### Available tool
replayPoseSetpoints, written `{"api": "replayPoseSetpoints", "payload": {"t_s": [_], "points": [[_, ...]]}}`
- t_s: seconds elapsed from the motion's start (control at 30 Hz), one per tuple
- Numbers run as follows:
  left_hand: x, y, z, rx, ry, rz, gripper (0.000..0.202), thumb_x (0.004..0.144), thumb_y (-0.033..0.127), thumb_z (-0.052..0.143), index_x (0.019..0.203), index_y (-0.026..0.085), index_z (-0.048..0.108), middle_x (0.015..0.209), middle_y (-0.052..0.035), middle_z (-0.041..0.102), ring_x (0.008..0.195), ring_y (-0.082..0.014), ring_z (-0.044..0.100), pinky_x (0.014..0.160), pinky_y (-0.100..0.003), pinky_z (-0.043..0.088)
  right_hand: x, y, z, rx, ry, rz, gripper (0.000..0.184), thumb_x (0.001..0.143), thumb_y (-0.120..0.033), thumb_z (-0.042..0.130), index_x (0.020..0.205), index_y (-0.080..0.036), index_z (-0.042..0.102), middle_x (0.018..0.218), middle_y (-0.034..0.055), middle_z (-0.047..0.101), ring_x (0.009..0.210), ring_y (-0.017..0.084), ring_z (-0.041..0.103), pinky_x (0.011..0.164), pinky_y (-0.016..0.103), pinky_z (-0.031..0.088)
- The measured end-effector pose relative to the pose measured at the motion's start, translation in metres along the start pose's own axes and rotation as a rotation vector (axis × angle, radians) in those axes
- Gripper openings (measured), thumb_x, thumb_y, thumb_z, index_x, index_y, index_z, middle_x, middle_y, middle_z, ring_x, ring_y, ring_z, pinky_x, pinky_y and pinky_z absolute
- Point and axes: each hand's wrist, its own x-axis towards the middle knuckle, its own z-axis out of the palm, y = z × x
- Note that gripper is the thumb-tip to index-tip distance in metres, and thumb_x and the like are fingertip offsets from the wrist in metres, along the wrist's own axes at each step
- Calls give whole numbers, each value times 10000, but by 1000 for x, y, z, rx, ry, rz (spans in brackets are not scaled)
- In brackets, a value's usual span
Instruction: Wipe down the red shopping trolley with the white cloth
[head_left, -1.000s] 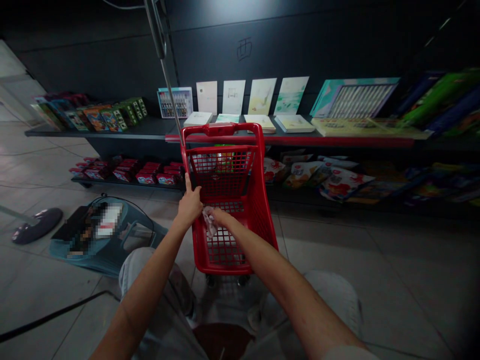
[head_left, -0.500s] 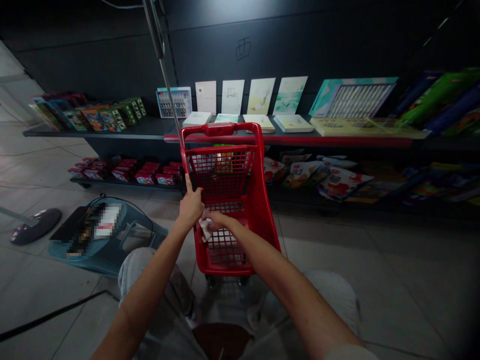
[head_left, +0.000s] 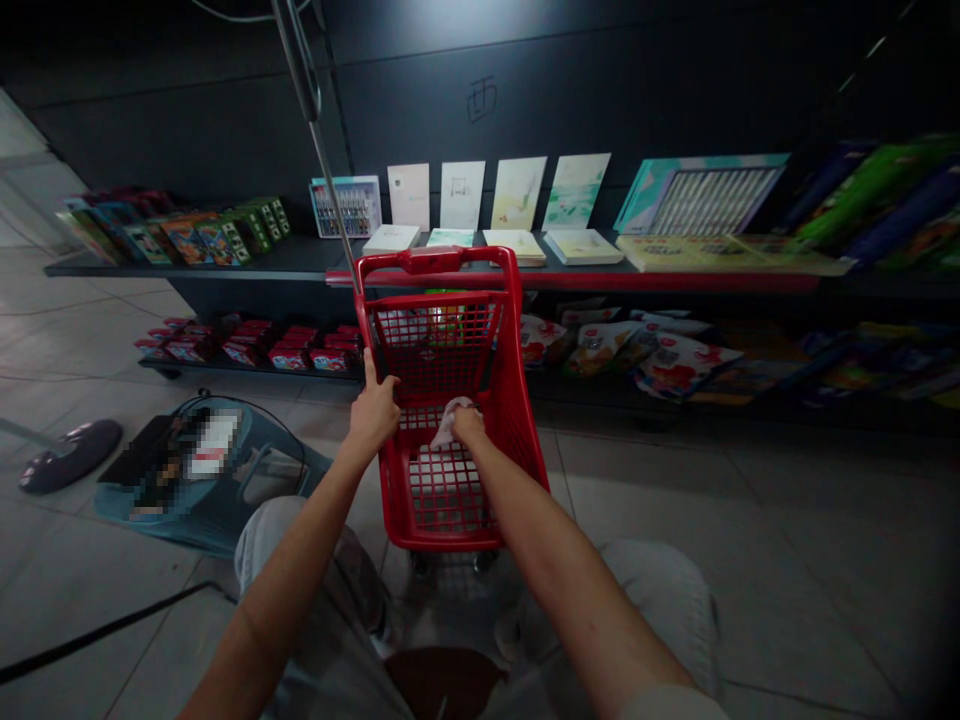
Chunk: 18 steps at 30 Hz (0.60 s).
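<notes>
A small red plastic shopping cart (head_left: 529, 430) stands in front of me, between my knees and the shelves. My left hand (head_left: 375, 410) grips the cart's left side rim, its index finger stretched up along the edge. Inside the basket, my right hand (head_left: 469, 425) is closed on a pale crumpled cloth (head_left: 448, 420). The cloth is by the cart's grid, near the inner middle; whether it presses on the plastic I cannot tell. A thin metal pole (head_left: 330, 180) rises behind the cart's left handle corner.
Behind the cart a dark shelf (head_left: 247, 262) bears notebooks (head_left: 461, 195), marker sets (head_left: 720, 195) and small boxes (head_left: 210, 238). Snack bags (head_left: 682, 360) and red packs (head_left: 292, 348) fill the lower level. A blue-grey plastic stool (head_left: 262, 425) stands at left near a round pole base (head_left: 71, 455).
My right hand has moved the cloth from the cart's left side rightward and farther into the basket. My left hand stays on the rim; the view has shifted slightly.
</notes>
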Motion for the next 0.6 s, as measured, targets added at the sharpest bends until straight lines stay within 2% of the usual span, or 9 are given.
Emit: {"api": "replayPoseSetpoints", "payload": {"t_s": [0.1, 0.2, 0.3, 0.4, 0.43, 0.5, 0.6], "points": [[-1, 3, 0, 10, -4, -8, 418, 902, 102, 501, 1255, 238, 677, 1773, -48, -43, 1033, -366, 745, 900, -574, 592, -1, 9, -3, 2, -10, 63, 421, 1021, -411, 617, 1381, -194, 592, 1392, 126, 610, 1171, 247, 650, 991, 471, 564], [-2, 6, 0, 19, -6, -3, 445, 893, 83, 490, 1267, 239, 676, 1772, -53, -28, 1026, -365, 747, 899, -570, 591, 0, -7, 0, 31, -79, -83, 441, 942, -308, 709, 1363, -200, 633, 1367, 98, 652, 1180, 237, 655, 1011, 398, 535], [-2, 7, 1, 0, -5, 3, 441, 897, 88, 497, 1268, 238, 682, 1771, -67, -39, 1001, -354, 755, 900, -560, 590, -1, -37, 7, 74, -166, -261, 376, 808, -183, 770, 1180, -239, 755, 1161, 15, 758, 1062, 193, 695, 933, 249, 515], [-1, 5, 1, -4, -7, -7, 431, 889, 82, 537, 1254, 249, 691, 1772, -58, 2, 984, -335, 754, 899, -533, 592, -1, -57, 10, 132, -176, -325, 262, 731, -162, 795, 983, -231, 787, 909, -18, 772, 878, 177, 701, 825, 213, 521], [-1, 4, 1, -4, -7, -11, 424, 883, 81, 560, 1245, 254, 695, 1772, -53, 23, 978, -330, 753, 898, -523, 593, 1, -60, 8, 159, -146, -323, 250, 725, -159, 792, 965, -229, 782, 885, -18, 765, 858, 176, 696, 812, 209, 520], [-2, 2, 0, -4, -8, -18, 405, 876, 86, 596, 1227, 257, 700, 1771, -49, 50, 970, -327, 753, 896, -514, 593, 7, -58, -1, 221, -20, -280, 266, 786, -164, 734, 1046, -218, 761, 968, 12, 763, 911, 182, 689, 848, 214, 516], [-4, 1, 0, 3, 0, -18, 387, 887, 85, 575, 1214, 250, 700, 1770, -45, 50, 979, -328, 754, 898, -513, 597, 24, -49, -24, 311, 278, -124, 419, 943, -165, 505, 1348, -137, 610, 1270, 157, 675, 1158, 237, 619, 1033, 306, 467]]}}
